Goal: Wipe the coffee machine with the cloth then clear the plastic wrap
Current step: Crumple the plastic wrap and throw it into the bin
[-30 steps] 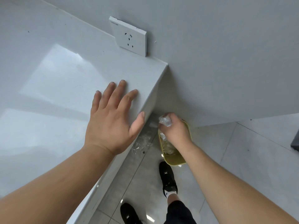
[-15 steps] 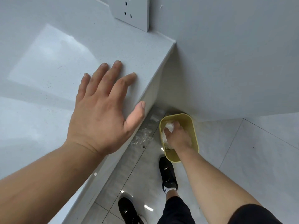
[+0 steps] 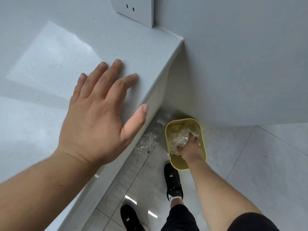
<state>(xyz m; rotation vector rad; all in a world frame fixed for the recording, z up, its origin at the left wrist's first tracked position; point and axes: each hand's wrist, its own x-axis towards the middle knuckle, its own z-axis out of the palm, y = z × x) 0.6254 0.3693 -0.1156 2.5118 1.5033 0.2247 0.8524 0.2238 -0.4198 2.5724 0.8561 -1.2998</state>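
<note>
My right hand (image 3: 190,151) reaches down into a small yellow bin (image 3: 202,140) on the floor. Its thumb and fingers are dug into a crumpled wad of clear plastic wrap (image 3: 179,137) that fills the bin's upper half. My left hand (image 3: 98,117) lies flat on the white countertop (image 3: 50,72) near its right edge, fingers spread, holding nothing. No coffee machine or cloth is in view.
The bin stands against the grey wall (image 3: 241,64) beside the counter's end. More clear plastic (image 3: 146,140) lies on the tiled floor left of the bin. A wall socket (image 3: 135,9) sits above the counter. My two black shoes (image 3: 172,180) stand below the bin.
My right hand has gone from above the bin's rim down inside it, pushing the wrap in. My view has come closer and lower. The left hand has stayed flat on the counter.
</note>
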